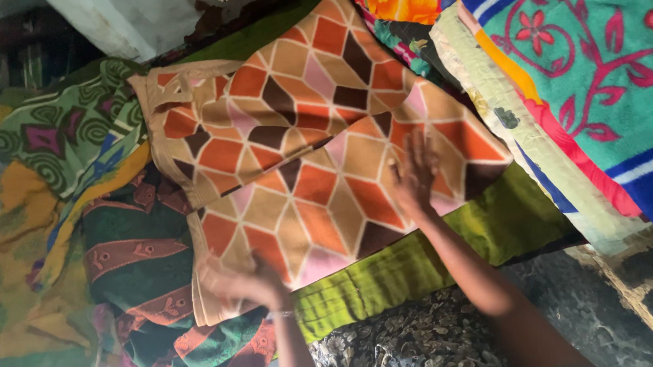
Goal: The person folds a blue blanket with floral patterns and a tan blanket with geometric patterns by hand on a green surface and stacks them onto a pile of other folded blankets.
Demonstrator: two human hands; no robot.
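A folded blanket with an orange, tan and brown diamond pattern lies across the middle of a pile of bedding. My right hand rests flat on its right part, fingers spread. My left hand is blurred and sits at the blanket's lower left edge, fingers curled against the cloth; whether it grips the edge is unclear. A green cloth lies under the blanket's near edge.
A teal, blue and red flowered blanket lies at the right. Green swirl-patterned cloth and a dark green and maroon blanket are heaped at the left. A white wall stands beyond.
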